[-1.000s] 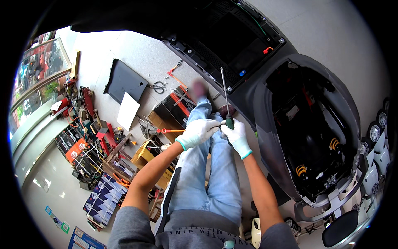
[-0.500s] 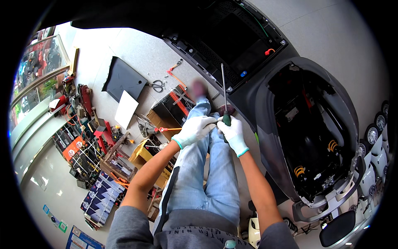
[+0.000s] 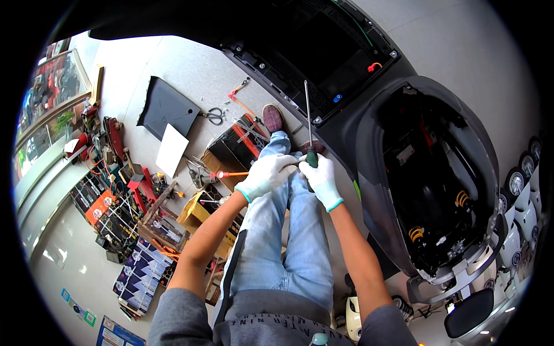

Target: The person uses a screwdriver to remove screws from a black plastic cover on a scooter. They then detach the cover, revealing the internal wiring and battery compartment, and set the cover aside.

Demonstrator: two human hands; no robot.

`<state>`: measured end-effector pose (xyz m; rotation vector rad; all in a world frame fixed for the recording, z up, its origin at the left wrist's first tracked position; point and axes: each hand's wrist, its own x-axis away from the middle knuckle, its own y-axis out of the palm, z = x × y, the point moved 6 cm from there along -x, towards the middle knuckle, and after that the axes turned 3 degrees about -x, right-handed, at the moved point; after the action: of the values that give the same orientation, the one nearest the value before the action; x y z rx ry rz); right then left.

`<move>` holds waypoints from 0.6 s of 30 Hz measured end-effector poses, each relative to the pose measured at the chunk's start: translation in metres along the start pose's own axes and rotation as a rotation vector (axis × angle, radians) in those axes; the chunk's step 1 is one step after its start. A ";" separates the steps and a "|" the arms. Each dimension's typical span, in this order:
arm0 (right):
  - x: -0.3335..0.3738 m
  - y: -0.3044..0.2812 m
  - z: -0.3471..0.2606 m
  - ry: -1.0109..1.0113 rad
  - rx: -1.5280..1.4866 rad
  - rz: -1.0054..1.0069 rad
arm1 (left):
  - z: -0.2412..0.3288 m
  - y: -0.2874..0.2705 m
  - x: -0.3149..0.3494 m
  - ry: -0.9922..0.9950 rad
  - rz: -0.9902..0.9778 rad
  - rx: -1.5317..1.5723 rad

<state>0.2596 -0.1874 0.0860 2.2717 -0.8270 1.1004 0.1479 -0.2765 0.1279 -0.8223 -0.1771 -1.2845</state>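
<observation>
My right hand (image 3: 321, 183), in a white glove with a teal cuff, is closed around the dark green handle of a screwdriver (image 3: 309, 112). Its long metal shaft points away from me, toward the vehicle's open floor compartment (image 3: 323, 63). My left hand (image 3: 266, 176), gloved the same way, is closed on a short orange cable (image 3: 234, 173) whose red end sticks out to the left. The fingertips of both hands meet in front of my thighs; what lies between them is too small to make out.
To the right stands a grey scooter-like body (image 3: 375, 173) with an open cavity. Left of my legs are a black battery (image 3: 231, 141), cardboard boxes (image 3: 199, 216) and a wooden stool (image 3: 153, 222). Scissors (image 3: 214, 116), a dark panel (image 3: 167, 106) and another orange cable (image 3: 245, 104) lie on the floor.
My left foot, blurred before, now shows sharply on the floor. Both hands have shifted slightly left and up in view, still close together with the screwdriver and cable.
</observation>
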 end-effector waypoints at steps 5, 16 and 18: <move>0.000 0.004 0.006 0.014 -0.073 0.026 | -0.008 -0.006 0.000 0.052 -0.018 -0.088; -0.014 -0.007 0.002 -0.030 -0.093 0.066 | 0.021 -0.065 -0.019 0.121 0.330 -0.178; -0.015 -0.005 -0.001 -0.094 -0.047 0.061 | 0.021 -0.052 -0.025 0.270 0.216 -0.277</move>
<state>0.2551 -0.1780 0.0735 2.2871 -0.9555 0.9964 0.1004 -0.2466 0.1523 -0.8663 0.3039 -1.2155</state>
